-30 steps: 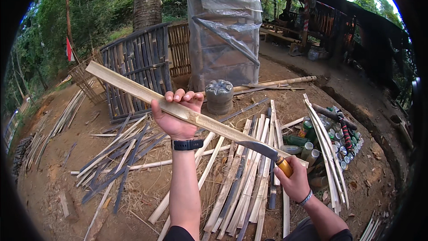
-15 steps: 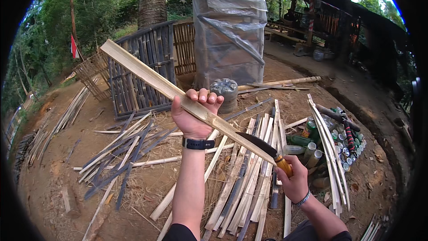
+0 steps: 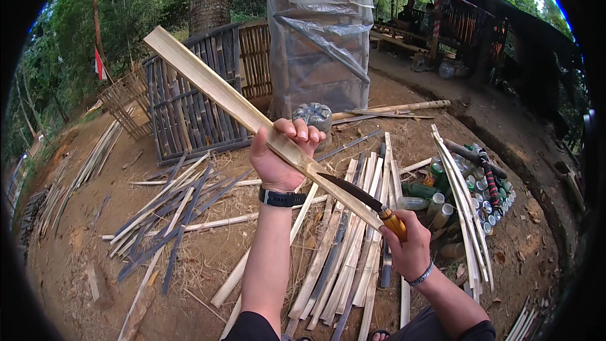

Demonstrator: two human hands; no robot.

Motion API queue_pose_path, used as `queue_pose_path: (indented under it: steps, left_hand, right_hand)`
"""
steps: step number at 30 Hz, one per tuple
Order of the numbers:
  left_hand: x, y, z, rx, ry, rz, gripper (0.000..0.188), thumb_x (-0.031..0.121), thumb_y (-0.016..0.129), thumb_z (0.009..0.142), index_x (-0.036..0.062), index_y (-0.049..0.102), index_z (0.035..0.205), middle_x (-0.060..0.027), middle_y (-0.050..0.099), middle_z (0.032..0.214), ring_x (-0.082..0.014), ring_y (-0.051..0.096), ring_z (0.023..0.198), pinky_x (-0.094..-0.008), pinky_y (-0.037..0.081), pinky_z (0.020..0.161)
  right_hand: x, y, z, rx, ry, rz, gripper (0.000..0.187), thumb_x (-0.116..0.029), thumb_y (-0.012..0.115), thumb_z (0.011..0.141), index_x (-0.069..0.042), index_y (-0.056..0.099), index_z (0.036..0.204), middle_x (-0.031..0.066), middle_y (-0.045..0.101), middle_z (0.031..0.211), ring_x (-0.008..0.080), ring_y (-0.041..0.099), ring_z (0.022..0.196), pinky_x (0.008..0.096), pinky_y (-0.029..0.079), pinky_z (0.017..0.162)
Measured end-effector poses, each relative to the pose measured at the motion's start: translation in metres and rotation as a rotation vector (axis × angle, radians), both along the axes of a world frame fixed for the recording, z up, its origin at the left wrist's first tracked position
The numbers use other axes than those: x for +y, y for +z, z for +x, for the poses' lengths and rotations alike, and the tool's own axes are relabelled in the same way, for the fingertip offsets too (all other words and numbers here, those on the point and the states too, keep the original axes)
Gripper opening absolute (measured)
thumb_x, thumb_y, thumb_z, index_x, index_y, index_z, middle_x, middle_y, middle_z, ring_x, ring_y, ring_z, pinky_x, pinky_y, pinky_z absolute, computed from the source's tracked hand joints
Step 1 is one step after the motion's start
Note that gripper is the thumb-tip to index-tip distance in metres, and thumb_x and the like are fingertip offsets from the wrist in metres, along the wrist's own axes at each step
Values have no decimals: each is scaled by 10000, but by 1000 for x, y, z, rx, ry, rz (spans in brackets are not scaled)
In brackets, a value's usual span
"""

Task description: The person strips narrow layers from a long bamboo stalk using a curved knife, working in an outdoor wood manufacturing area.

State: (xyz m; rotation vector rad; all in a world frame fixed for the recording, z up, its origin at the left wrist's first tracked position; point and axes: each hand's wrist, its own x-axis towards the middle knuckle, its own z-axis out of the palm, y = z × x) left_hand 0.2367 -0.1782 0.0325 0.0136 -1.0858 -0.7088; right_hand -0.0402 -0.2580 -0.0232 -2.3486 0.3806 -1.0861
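Observation:
My left hand (image 3: 278,169), palm up with a dark band on its wrist, is closed round the middle of a long split bamboo strip (image 3: 211,88). The strip slants from the upper left down toward my right hand, its pale hollow inner side showing. My right hand (image 3: 411,247) grips the yellow-brown wooden handle of a knife (image 3: 353,191). Its dark, curved blade lies along the lower part of the strip, the tip pointing at my left hand and a short way below it. The strip's lower end is close to the knife handle.
Cut bamboo strips (image 3: 338,265) lie in a row before me, with a looser pile (image 3: 170,215) at left. Glass bottles (image 3: 439,211) stand at right beside leaning strips (image 3: 461,208). Beyond are a large plastic bottle (image 3: 314,115), a bamboo panel (image 3: 189,95) and a plastic-wrapped booth (image 3: 322,44).
The knife has slid up and left along the bamboo strip, bringing its tip closer to my left hand. My left hand has shifted slightly right and still holds the strip.

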Motion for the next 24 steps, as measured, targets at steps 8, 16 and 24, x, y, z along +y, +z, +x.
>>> queue_pose_path:
  steps: [8,16,24]
  left_hand:
    - [11,-1,4,50,-2,3,417,516,576,855,107,655,858,-43,614,829,-224,564,853,-436,392,899]
    - [44,9,18,96,115,-14,422,543,593,843,123,636,859,-9,612,803,-192,565,818,-416,396,869]
    - [52,3,26,155,255,64,351,452,587,873,103,624,843,-25,593,754,-187,553,780,-396,412,836]
  right_hand:
    - [-8,-5,-5,67,-25,-143,284,-106,696,803,-11,548,1026,170,572,777,359,590,683,426,480,600]
    - [-26,-4,-27,271,-27,-179,223,-115,682,807,-30,542,957,154,562,763,347,584,713,423,473,618]
    - [-22,10,-34,86,-113,176,370,-104,713,787,-10,464,1045,150,612,769,262,638,655,346,486,603]
